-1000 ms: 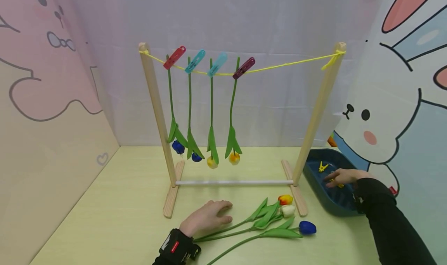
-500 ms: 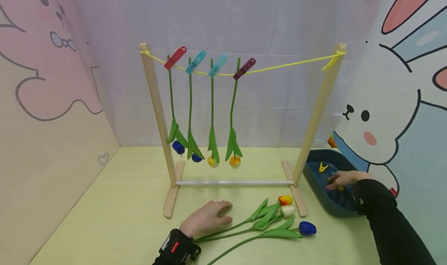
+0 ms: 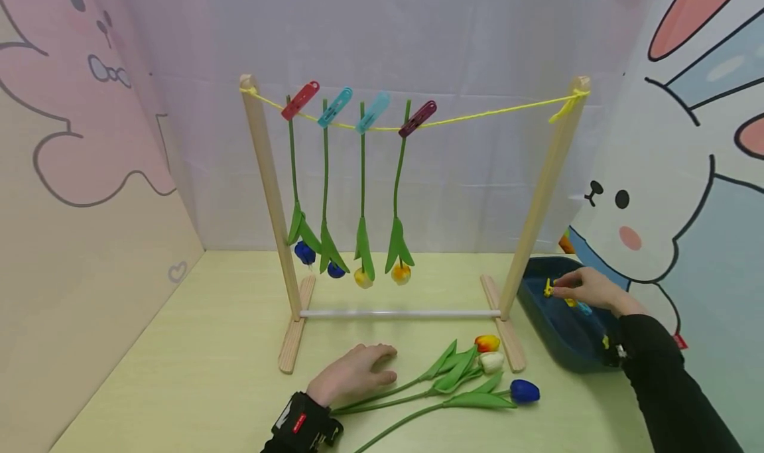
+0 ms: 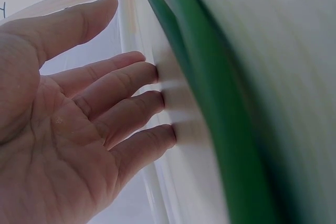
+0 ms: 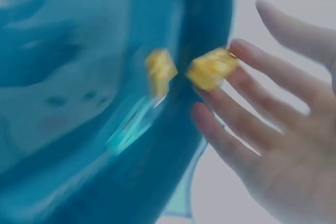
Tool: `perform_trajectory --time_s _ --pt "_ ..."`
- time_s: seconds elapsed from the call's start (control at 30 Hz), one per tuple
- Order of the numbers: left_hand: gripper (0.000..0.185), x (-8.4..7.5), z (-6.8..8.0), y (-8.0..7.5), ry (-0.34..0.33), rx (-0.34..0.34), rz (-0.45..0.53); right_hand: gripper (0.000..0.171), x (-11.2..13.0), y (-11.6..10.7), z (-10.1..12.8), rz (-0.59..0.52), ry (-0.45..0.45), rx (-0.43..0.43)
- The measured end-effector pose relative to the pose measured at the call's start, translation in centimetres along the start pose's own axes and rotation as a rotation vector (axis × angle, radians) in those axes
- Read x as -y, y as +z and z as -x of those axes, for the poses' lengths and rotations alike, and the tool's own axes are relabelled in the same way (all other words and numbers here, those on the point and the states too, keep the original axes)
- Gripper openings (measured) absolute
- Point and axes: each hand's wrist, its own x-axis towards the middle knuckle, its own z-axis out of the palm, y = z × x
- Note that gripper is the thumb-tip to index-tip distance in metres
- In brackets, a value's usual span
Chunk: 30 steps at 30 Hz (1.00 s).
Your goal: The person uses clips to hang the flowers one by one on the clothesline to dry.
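My left hand (image 3: 358, 370) lies flat on the pale green table, fingers straight, beside the stems of three loose tulips (image 3: 465, 373). The left wrist view shows its fingers (image 4: 126, 103) against the surface next to a blurred green stem (image 4: 210, 77). My right hand (image 3: 581, 287) reaches into a dark blue tray (image 3: 537, 307), where its fingertips touch a small yellow clip (image 3: 548, 287). In the blurred right wrist view the fingers (image 5: 252, 93) are straight, the clip (image 5: 210, 69) sits at their tips and the thumb stands apart from it.
A wooden rack (image 3: 268, 194) carries a yellow string (image 3: 477, 116), where red (image 3: 298, 99), teal (image 3: 333, 106), light blue (image 3: 372, 111) and purple (image 3: 416, 117) clips hold tulips upside down. A teal clip (image 3: 583, 308) lies in the tray. Cartoon panels wall in the table.
My right hand has moved from the near part of the tray to its far left side, up to the yellow clip. The left hand has stayed where it was.
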Motion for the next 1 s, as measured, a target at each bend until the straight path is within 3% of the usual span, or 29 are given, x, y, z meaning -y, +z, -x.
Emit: perform_trajectory --time_s 0.17,0.23,0.37,0.4,0.47,0.53,0.63,0.8,1.0 --pt "0.05 0.2 0.2 0.0 -0.001 -0.007 -0.007 0.036 -0.9 2.0 -0.7 -0.284 -0.095 -0.383" --pt "0.05 0.2 0.2 -0.1 0.001 -0.011 -0.005 0.032 0.1 2.8 -0.3 -0.355 -0.116 -0.535" --pt "0.051 0.1 0.1 0.0 0.001 -0.008 0.0 0.018 4.8 4.0 1.7 -0.518 -0.075 -0.793" --pt "0.051 0.1 0.1 0.0 0.002 -0.007 0.003 0.016 6.7 4.0 2.5 -0.561 -0.026 -0.834" --pt "0.052 0.1 0.0 0.0 0.004 -0.003 0.007 0.018 8.6 4.6 3.2 -0.74 -0.039 -0.895" --pt "0.051 0.1 -0.1 0.0 0.007 -0.002 0.006 0.028 9.9 5.2 3.8 -0.891 -0.064 -0.902" --pt "0.043 0.0 -0.2 0.0 0.013 0.001 0.01 0.035 10.5 5.9 4.5 -1.047 -0.168 -0.816" --pt "0.015 -0.1 -0.2 0.1 0.023 0.005 -0.008 0.025 10.5 6.5 4.8 -1.09 -0.308 -0.622" --pt "0.017 -0.4 -0.2 0.2 0.002 0.036 0.001 0.017 10.4 6.6 4.8 -1.1 -0.36 -0.51"
